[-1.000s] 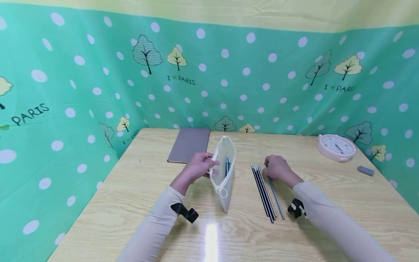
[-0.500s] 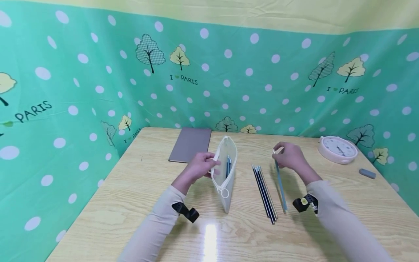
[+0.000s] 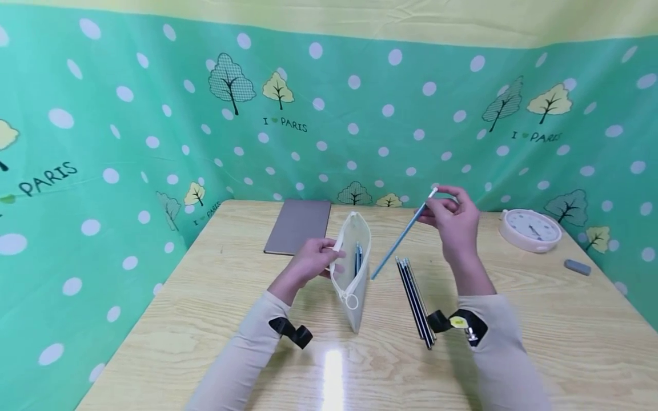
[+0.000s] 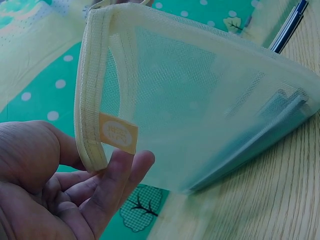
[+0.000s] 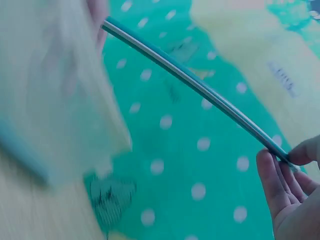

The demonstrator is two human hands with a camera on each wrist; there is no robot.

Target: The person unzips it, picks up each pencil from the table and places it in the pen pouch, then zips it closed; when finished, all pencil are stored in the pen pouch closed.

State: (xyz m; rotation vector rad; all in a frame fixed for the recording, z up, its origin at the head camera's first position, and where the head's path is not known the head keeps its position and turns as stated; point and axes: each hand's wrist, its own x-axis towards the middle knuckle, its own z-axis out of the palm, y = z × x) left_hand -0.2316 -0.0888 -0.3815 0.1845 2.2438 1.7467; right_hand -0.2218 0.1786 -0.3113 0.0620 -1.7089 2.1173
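My left hand (image 3: 315,261) pinches the zippered edge of a pale mesh pencil case (image 4: 175,90), holding its mouth open on the table. Several pencils (image 3: 358,260) stand inside the case, showing through the mesh in the left wrist view. Between thumb and fingers, my right hand (image 3: 454,220) pinches one blue pencil (image 3: 403,234) near its white-tipped end. That pencil is in the air, tilted, its lower end just right of the case's opening. Several dark pencils (image 3: 415,302) lie side by side on the table to the right of the case.
A grey-brown notebook (image 3: 299,227) lies behind my left hand. At the back right are a pink round clock (image 3: 530,230) and a small grey-blue eraser-like block (image 3: 577,267). A patterned green curtain (image 3: 329,114) hangs behind the wooden table (image 3: 205,319).
My right hand has picked the blue pencil up off the table beside the others, raised it and swung its lower end left towards the case. The left hand stays put.
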